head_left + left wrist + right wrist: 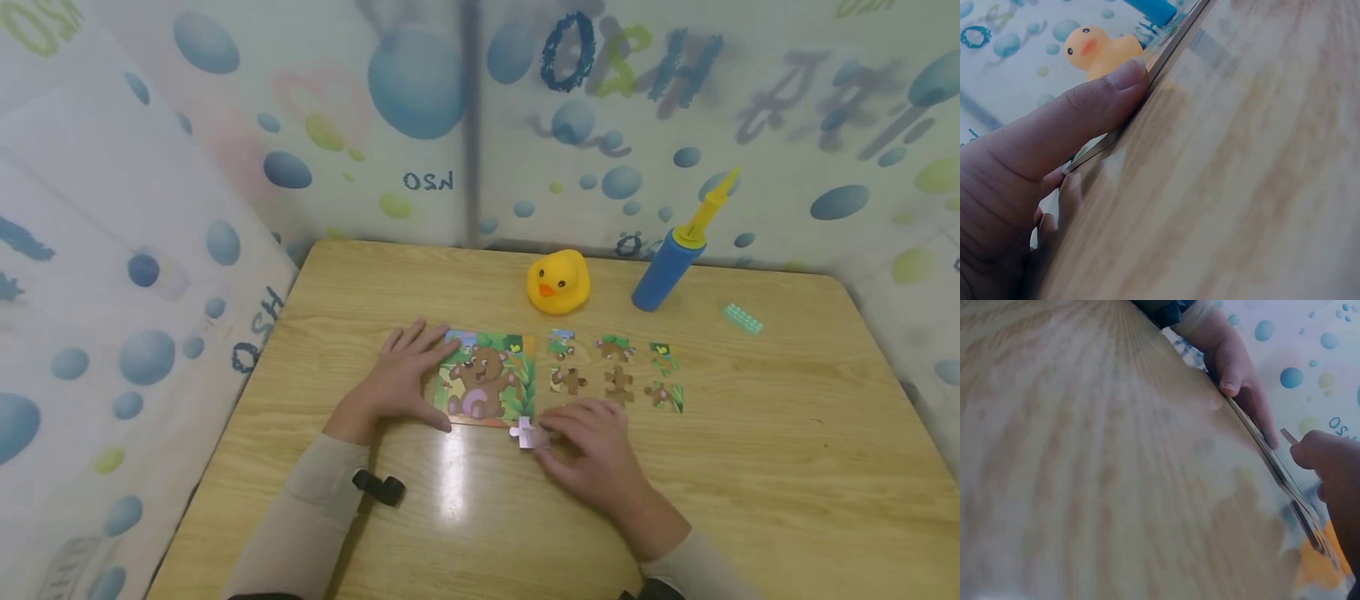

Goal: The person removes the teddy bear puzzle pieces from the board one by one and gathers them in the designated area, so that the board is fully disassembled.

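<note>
A bear picture puzzle board [482, 379] lies flat on the wooden table. My left hand [401, 379] rests along its left side, fingers spread and relaxed, with fingertips touching the edge. In the left wrist view the thumb [1097, 103] lies straight beside the board's low edge. Between the thumb and fingers of my right hand [592, 458] a pale-backed puzzle piece [525, 433] is pinched, at the board's lower right corner. The right wrist view shows this piece [1289, 436] edge-on, held above the table. Several loose puzzle pieces [619, 385] lie in two rows right of the board.
Behind the board sits a yellow rubber duck [558, 283]. To its right stands a blue hand pump [667, 271] with a yellow nozzle. A mint toy brick [742, 318] lies farther right. Bubble-patterned curtains [420, 192] hang behind the table [787, 467].
</note>
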### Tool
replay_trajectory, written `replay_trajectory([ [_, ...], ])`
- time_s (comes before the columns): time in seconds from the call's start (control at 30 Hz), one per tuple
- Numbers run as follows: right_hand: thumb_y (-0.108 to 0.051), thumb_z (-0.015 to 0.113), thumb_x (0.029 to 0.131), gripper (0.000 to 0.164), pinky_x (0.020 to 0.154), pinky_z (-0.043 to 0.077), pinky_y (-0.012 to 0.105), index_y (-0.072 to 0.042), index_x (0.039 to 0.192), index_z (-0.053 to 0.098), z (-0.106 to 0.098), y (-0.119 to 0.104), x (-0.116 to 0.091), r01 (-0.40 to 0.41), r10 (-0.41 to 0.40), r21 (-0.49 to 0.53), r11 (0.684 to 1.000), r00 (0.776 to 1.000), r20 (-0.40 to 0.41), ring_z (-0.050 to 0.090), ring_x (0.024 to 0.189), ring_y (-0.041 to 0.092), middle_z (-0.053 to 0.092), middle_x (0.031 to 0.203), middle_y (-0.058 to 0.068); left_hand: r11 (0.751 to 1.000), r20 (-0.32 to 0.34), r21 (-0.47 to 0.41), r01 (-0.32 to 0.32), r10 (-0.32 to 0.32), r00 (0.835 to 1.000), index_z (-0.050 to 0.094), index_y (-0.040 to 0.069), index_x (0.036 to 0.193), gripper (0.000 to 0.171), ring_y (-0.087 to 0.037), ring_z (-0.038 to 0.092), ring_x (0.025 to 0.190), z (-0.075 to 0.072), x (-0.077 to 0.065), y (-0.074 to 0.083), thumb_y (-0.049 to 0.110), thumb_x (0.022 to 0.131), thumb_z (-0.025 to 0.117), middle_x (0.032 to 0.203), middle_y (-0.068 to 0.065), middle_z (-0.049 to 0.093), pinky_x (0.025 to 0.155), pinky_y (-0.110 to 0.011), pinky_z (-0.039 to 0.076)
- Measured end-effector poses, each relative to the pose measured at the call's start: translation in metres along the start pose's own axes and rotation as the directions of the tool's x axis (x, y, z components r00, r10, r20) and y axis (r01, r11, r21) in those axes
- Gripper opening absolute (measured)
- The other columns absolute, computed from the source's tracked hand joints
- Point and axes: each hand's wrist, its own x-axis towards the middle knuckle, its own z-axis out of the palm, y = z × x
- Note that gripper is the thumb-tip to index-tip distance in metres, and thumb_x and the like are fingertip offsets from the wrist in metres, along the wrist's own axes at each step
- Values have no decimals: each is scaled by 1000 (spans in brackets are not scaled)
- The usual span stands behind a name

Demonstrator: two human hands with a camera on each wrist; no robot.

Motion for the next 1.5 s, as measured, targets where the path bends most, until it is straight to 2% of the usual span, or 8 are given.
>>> replay_trajectory([
  [0.43,-27,90,77,42,104,37,51,-13,116,81,-29,22,-22,-84,83,-29,996,996,-37,65,114,29,78,120,3,1000,-3,2,0,0,1000,35,24,169,141,-40,-1,163,-2,-1,3,84,54,89,179,-4,17,128,-62,-6],
  [0.77,-24,89,77,41,106,36,40,-12,114,80,-51,35,-42,-138,134,-49,989,988,-82,66,111,30,78,118,4,1000,2,6,3,-3,1000,35,25,169,142,-40,-1,163,-3,0,5,86,52,87,179,-3,16,128,-62,-7],
  [0.93,-22,89,75,39,104,34,44,-12,112,81,-60,36,-49,-180,173,-68,981,980,-97,65,111,29,78,118,5,1000,2,0,10,-10,1000,35,25,169,141,-40,-1,163,-4,-1,6,84,52,89,178,-3,16,128,-62,-6],
  [1.17,-14,93,72,40,99,31,50,-15,110,81,-64,37,-51,-253,247,-43,966,962,-114,63,108,24,79,117,2,1000,-1,1,5,-5,1000,36,23,169,140,-42,0,163,-3,-1,5,83,54,89,178,-5,17,128,-63,-6],
  [1.5,-9,92,71,36,97,32,56,-17,105,82,-63,39,-51,-270,266,-31,962,959,-98,62,107,24,79,115,2,1000,-2,11,2,-2,1000,35,24,169,141,-41,-1,163,-1,0,3,86,53,87,178,-4,17,128,-63,-6],
])
